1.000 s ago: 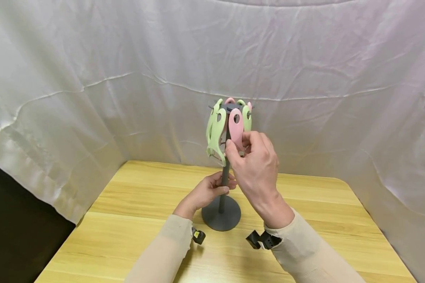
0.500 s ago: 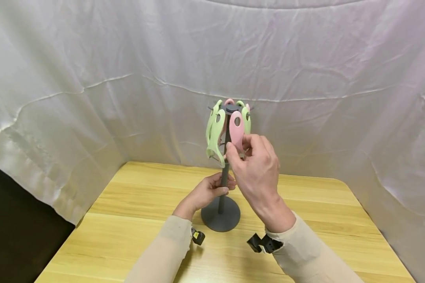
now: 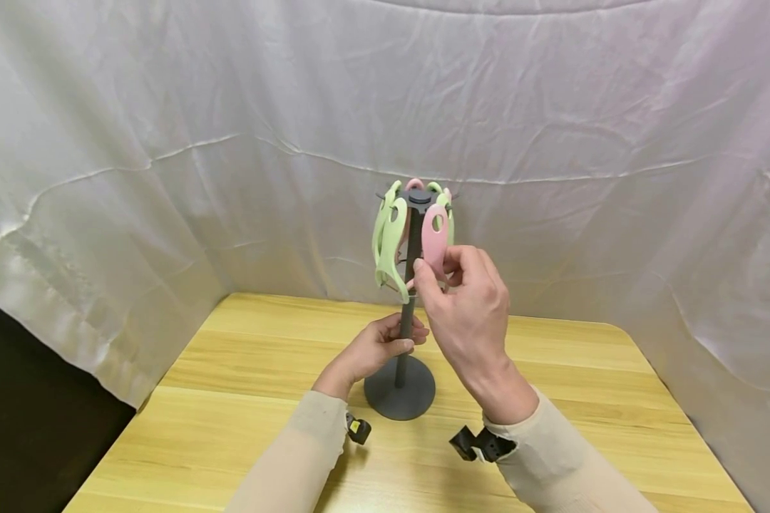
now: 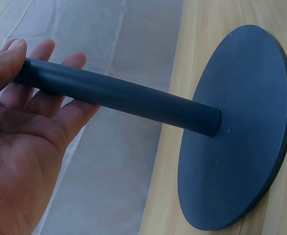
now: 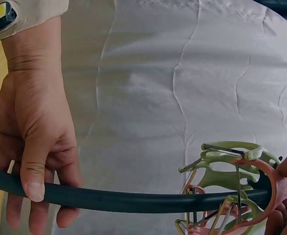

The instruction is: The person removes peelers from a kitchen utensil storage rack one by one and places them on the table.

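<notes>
A dark grey stand [image 3: 417,394] with a round base and a thin pole [image 4: 124,98] bears several pink and green Y-shaped peelers round its top. My left hand [image 3: 368,350] grips the pole low down, thumb in front and fingers behind. Up at the top, my right hand [image 3: 467,306] pinches a pink peeler [image 3: 433,239] between thumb and fingers, below the hole in its handle. No hook shows through that hole. A green peeler [image 3: 393,231] hangs just left of it. In the right wrist view, the pink peeler's forked head [image 5: 271,171] lies close by the pole.
The stand's base sits on a light wooden table [image 3: 244,370]. A pale cloth curtain [image 3: 308,235] rises behind the table and along the sides. More green peelers [image 5: 227,176] hang close round the pole beside the right hand.
My right hand has moved slightly right and down with the pink peeler, widening the gap to the green peeler on its left. The left hand keeps its grip on the pole.
</notes>
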{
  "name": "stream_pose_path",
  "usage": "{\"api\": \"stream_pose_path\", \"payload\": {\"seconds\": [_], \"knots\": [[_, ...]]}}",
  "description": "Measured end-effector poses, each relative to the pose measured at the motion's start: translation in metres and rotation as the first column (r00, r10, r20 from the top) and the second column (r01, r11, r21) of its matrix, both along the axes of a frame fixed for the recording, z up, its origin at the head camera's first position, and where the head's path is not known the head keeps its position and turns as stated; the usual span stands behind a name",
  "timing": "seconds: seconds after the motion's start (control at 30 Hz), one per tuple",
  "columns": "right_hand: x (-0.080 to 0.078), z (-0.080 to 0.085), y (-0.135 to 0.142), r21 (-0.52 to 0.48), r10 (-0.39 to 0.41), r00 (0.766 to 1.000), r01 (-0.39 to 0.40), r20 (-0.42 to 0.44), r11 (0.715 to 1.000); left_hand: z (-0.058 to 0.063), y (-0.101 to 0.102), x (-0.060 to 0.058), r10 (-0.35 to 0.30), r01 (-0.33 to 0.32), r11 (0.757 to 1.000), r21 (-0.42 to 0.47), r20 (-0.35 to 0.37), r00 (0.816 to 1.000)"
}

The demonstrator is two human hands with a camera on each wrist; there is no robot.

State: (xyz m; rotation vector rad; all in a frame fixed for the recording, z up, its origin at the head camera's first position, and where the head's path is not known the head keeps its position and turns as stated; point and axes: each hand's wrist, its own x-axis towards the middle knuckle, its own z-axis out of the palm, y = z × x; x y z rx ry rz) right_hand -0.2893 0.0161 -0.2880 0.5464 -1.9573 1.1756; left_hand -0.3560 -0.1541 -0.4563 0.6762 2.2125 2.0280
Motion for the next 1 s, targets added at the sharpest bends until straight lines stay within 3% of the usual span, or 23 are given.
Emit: {"api": "stream_pose_path", "payload": {"seconds": [0.3,1.0], "knots": [[-0.001,-0.001,0.003,-0.025,0.006,1.0,-0.006,0.027,1.0,0.0,0.0,0.0,-0.006,0.005,1.0,0.022,0.029,1.0],[-0.004,-0.005,0.013,-0.139,0.05,0.98,-0.023,0.195,0.99,0.0,0.001,0.001,0.01,-0.011,1.0,0.022,0.03,1.0]]}}
